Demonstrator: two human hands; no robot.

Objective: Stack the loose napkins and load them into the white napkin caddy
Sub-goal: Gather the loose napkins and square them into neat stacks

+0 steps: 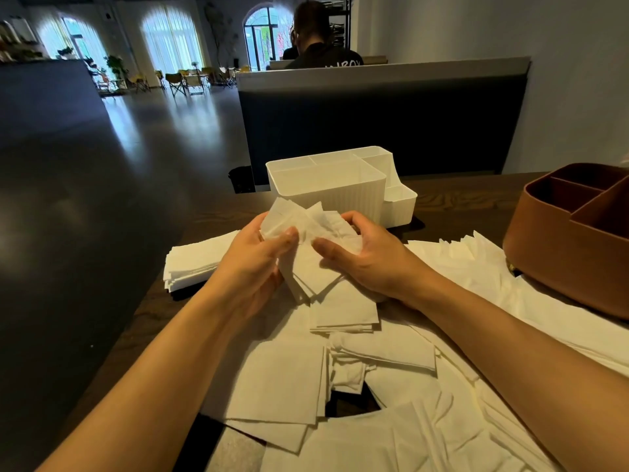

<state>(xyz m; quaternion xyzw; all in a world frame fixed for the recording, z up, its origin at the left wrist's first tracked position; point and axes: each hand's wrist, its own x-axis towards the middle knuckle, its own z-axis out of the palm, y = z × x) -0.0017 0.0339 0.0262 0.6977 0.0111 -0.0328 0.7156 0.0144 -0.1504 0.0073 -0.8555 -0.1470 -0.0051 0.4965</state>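
Observation:
Both hands hold one uneven bunch of white napkins [311, 264] above the table, just in front of the white napkin caddy [340, 189]. My left hand [258, 260] grips the bunch's left side, thumb on top. My right hand [367, 257] grips the right side, fingers curled behind it. The caddy's large front compartment looks empty, as do its smaller back and side compartments. Loose napkins [289, 379] lie scattered over the near table. A squared stack of napkins [194, 260] sits at the left edge.
A brown divided caddy [575, 240] stands at the right on the dark wooden table [452, 199]. More napkins [459, 257] spread beside it. The table's left edge drops to a dark floor. Behind a partition a person sits facing away.

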